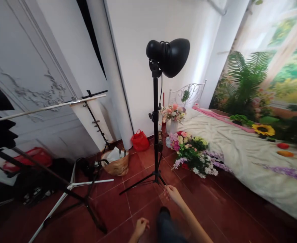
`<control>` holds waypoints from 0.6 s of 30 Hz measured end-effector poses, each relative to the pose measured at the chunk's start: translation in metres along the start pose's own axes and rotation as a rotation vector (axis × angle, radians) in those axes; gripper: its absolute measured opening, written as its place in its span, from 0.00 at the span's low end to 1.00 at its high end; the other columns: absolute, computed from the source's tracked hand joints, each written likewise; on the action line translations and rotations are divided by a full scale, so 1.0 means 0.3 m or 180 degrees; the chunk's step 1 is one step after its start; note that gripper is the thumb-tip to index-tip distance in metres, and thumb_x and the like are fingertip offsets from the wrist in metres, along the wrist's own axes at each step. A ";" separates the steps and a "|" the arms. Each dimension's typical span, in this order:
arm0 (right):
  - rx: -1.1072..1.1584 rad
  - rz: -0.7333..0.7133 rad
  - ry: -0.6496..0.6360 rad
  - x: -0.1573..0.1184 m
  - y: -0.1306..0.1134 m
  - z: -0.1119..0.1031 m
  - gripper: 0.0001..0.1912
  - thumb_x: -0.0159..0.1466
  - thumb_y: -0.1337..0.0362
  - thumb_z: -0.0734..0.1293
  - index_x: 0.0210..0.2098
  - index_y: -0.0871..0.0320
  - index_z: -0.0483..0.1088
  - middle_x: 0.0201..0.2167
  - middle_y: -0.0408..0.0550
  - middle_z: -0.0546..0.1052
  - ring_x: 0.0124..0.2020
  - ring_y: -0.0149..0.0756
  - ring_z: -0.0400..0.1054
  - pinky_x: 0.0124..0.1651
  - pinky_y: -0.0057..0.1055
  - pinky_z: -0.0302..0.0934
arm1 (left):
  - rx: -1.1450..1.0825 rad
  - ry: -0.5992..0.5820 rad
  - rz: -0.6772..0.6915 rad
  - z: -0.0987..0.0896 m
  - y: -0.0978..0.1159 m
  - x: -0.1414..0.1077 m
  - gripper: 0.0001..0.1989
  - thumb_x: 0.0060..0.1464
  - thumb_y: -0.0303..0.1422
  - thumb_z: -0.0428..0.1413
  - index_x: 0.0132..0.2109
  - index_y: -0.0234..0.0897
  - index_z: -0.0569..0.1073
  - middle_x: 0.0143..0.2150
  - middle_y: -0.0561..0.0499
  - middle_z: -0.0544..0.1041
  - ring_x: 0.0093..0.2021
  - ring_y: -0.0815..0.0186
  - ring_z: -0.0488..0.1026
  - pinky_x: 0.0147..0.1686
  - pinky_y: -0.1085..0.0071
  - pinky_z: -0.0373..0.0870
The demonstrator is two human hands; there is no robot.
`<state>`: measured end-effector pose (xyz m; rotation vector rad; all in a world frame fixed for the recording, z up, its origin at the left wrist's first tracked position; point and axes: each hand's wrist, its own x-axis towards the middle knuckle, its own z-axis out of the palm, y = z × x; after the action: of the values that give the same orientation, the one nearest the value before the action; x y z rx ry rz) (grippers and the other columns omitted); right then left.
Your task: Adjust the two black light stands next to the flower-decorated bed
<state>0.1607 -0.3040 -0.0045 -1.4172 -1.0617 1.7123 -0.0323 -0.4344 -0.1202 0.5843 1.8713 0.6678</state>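
Observation:
My right hand (173,195) is stretched out low, close to a leg of the black light stand, its fingers bent and apart with nothing visible in them. Further left and lower, my left hand (141,226) hangs above the tiles with its fingers curled in and nothing visible in them. The black light stand (156,135) stands upright in front of me on spread legs. At its top a black lamp with a dome-shaped reflector (177,57) faces right, and a cable hangs down beside the pole.
Right of the stand are flower bunches (186,145) and a bed with a pale cover (244,148). To the left stand a white stand leg (92,182), a dark stand (87,202), a wicker basket (116,166) and a red bag (140,141). A white crossbar (49,107) reaches across at left.

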 end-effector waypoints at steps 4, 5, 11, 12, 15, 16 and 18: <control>-0.0043 0.0056 -0.0051 0.155 -0.150 -0.014 0.16 0.54 0.52 0.61 0.20 0.57 0.60 0.12 0.41 0.66 0.11 0.25 0.57 0.15 0.21 0.49 | -0.0300 -0.0022 0.0718 0.002 0.269 0.135 0.15 0.31 0.45 0.59 0.16 0.39 0.67 0.16 0.52 0.70 0.27 0.58 0.74 0.28 0.64 0.69; -0.0042 0.0102 -0.0086 0.197 -0.182 -0.020 0.15 0.55 0.53 0.62 0.20 0.58 0.60 0.12 0.40 0.66 0.11 0.24 0.57 0.15 0.21 0.49 | -0.0413 -0.0025 0.0961 0.000 0.357 0.171 0.15 0.32 0.45 0.60 0.17 0.38 0.68 0.18 0.52 0.72 0.28 0.59 0.74 0.32 0.64 0.70; 0.0293 0.0303 -0.0071 0.459 -0.383 -0.075 0.13 0.60 0.54 0.59 0.30 0.57 0.63 0.16 0.40 0.68 0.12 0.24 0.58 0.16 0.21 0.52 | -0.1345 0.0088 0.2007 0.012 0.983 0.300 0.18 0.38 0.44 0.61 0.35 0.36 0.73 0.38 0.46 0.77 0.43 0.60 0.73 0.47 0.63 0.67; 0.0350 0.0349 -0.0071 0.502 -0.425 -0.086 0.14 0.61 0.53 0.58 0.31 0.58 0.63 0.17 0.40 0.69 0.12 0.24 0.58 0.16 0.20 0.51 | -0.1504 0.0049 0.2250 0.023 1.080 0.309 0.19 0.38 0.42 0.61 0.38 0.36 0.72 0.41 0.45 0.76 0.45 0.61 0.72 0.49 0.63 0.66; 0.0554 0.0514 -0.0236 0.624 -0.555 -0.114 0.20 0.64 0.49 0.54 0.32 0.60 0.65 0.18 0.43 0.69 0.13 0.23 0.58 0.15 0.19 0.47 | -0.1678 -0.0134 0.2835 0.082 1.317 0.329 0.22 0.39 0.39 0.62 0.43 0.37 0.70 0.46 0.44 0.74 0.48 0.63 0.71 0.51 0.63 0.64; 0.0624 0.0545 -0.0315 0.661 -0.595 -0.121 0.21 0.64 0.49 0.54 0.32 0.60 0.65 0.18 0.44 0.70 0.13 0.23 0.58 0.15 0.19 0.47 | -0.1648 -0.0186 0.2949 0.108 1.373 0.335 0.22 0.39 0.39 0.62 0.43 0.37 0.69 0.46 0.44 0.74 0.48 0.64 0.71 0.51 0.63 0.65; 0.0653 0.0496 -0.0429 0.729 -0.661 -0.133 0.21 0.63 0.49 0.55 0.32 0.60 0.65 0.20 0.44 0.71 0.14 0.23 0.59 0.16 0.19 0.48 | -0.1508 -0.0229 0.3068 0.163 1.455 0.348 0.21 0.40 0.39 0.62 0.42 0.36 0.70 0.44 0.45 0.75 0.45 0.64 0.72 0.49 0.64 0.66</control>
<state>0.1574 -0.0165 0.0732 -1.2974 -0.8345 1.9910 0.0163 -0.0387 0.0913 1.1666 1.2082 1.6232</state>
